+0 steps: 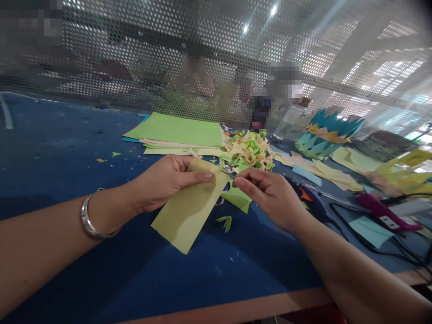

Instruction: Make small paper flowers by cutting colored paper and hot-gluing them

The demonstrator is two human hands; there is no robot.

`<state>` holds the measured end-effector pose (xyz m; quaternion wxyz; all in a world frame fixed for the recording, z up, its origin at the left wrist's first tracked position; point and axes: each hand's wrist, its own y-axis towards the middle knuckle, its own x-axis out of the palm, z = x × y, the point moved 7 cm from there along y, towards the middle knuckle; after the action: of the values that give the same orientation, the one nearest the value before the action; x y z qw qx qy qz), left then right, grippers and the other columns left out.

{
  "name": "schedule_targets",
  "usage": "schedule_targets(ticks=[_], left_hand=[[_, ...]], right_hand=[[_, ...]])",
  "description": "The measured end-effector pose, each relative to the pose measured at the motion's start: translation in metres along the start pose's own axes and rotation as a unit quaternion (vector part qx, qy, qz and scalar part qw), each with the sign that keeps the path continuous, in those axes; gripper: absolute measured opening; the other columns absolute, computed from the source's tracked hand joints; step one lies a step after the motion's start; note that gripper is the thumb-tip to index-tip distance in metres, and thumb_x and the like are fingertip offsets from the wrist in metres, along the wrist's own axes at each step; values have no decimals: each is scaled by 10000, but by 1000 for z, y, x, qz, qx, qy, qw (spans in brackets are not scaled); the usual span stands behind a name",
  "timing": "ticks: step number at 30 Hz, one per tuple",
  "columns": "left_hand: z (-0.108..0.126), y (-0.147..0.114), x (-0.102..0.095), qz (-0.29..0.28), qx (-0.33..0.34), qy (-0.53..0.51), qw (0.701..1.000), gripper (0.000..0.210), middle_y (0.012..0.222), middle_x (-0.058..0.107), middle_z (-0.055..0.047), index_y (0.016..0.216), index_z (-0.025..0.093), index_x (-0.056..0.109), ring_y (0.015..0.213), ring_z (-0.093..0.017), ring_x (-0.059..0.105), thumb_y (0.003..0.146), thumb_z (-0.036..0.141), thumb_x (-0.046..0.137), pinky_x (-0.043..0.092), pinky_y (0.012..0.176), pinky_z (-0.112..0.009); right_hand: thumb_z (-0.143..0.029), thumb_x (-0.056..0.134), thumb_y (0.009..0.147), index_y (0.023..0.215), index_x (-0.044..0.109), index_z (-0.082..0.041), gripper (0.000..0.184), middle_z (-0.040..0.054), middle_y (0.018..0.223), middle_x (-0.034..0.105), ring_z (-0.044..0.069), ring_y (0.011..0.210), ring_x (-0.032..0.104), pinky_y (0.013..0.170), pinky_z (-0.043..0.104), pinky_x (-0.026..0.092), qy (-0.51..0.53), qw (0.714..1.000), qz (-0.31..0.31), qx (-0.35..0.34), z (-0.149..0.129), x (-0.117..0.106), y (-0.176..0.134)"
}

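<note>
My left hand (175, 180) pinches the upper end of a pale yellow paper strip (184, 216), thumb on top and fingers behind it. The strip slants down toward me, above the table. Close to its upper right corner, my right hand (266, 193) is closed around a thin metal tool (229, 173) that looks like small scissors. Only its pointed tip shows; the fingers hide the rest. Beyond both hands lies a heap of cut green, yellow and peach paper pieces (249, 148). A folded green scrap (225, 222) rests on the table below the strip.
A stack of coloured paper sheets (182, 128) lies at the back of the blue table (135, 279), before a perforated metal screen (151, 67). To the right are a glass bottle (286, 121), zigzag-cut paper crowns (324, 132), a purple power strip (388, 213) and black cables (351, 240).
</note>
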<state>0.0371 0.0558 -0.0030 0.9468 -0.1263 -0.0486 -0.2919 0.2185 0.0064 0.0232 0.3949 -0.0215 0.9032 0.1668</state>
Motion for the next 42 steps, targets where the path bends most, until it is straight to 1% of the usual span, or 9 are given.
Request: schedule_targets(ticks=[5, 9, 13, 17, 22, 27, 31, 36, 42], left_hand=[[-1, -1, 2, -5, -4, 11, 1000, 130, 841, 797, -63, 855, 212, 797, 650, -179, 726, 759, 296, 824, 606, 643, -278], [-1, -2, 3, -9, -11, 15, 1000, 127, 840, 797, -70, 851, 206, 795, 646, -179, 727, 764, 295, 819, 602, 630, -270], [-2, -2, 2, -8, -19, 31, 999, 203, 856, 799, -84, 897, 194, 790, 630, -176, 724, 764, 343, 821, 594, 593, -265], [-4, -3, 2, -14, -21, 42, 999, 221, 847, 801, -90, 907, 192, 794, 608, -171, 720, 770, 364, 815, 576, 563, -249], [-4, -3, 4, -10, -24, 47, 999, 171, 797, 797, -64, 880, 209, 799, 553, -154, 700, 782, 348, 802, 556, 533, -239], [-2, -3, 3, 12, -19, 59, 998, 135, 776, 794, -54, 826, 214, 791, 556, -162, 705, 776, 339, 805, 557, 517, -233], [-2, -4, 4, 7, -11, 67, 998, 165, 798, 797, -63, 829, 212, 788, 588, -178, 721, 767, 363, 808, 574, 539, -247], [-2, -5, 5, 5, -8, 76, 997, 163, 773, 791, -66, 813, 200, 782, 566, -173, 711, 770, 356, 803, 565, 529, -245], [-3, -4, 4, -4, -12, 81, 997, 229, 807, 794, -66, 871, 190, 783, 598, -171, 721, 774, 396, 798, 570, 543, -242]], right_hand=[[-593, 512, 970, 897, 678, -206, 428, -19, 663, 508, 104, 562, 398, 520, 243, 316, 2, 1000, -5, 4, 0, 1, 0], [-591, 514, 969, 899, 680, -207, 424, 0, 717, 571, 115, 607, 444, 538, 244, 334, -3, 1000, -7, 4, -1, 1, 0], [-594, 494, 976, 906, 683, -205, 438, 23, 782, 621, 135, 676, 500, 560, 249, 350, -6, 1000, -9, 2, -1, 2, -1], [-597, 500, 972, 908, 680, -204, 437, 12, 752, 594, 129, 642, 473, 550, 252, 341, 7, 1000, -13, 3, -1, 2, -1], [-583, 512, 971, 886, 673, -203, 422, 8, 731, 584, 129, 638, 468, 552, 251, 343, 11, 1000, -16, -3, -2, 2, -1], [-560, 520, 977, 873, 664, -201, 401, -4, 721, 566, 117, 623, 447, 554, 250, 334, 16, 1000, -15, -3, -3, 2, -1], [-547, 538, 975, 866, 653, -205, 376, -24, 687, 514, 111, 609, 414, 550, 250, 318, 21, 1000, -22, -1, -3, 4, -1], [-539, 568, 961, 848, 650, -202, 365, -19, 694, 525, 116, 625, 426, 554, 251, 322, 19, 1000, -19, -6, -4, 4, -1], [-532, 542, 977, 885, 666, -199, 367, -27, 688, 536, 108, 619, 432, 564, 250, 324, 21, 999, -26, -3, -4, 6, -1]])
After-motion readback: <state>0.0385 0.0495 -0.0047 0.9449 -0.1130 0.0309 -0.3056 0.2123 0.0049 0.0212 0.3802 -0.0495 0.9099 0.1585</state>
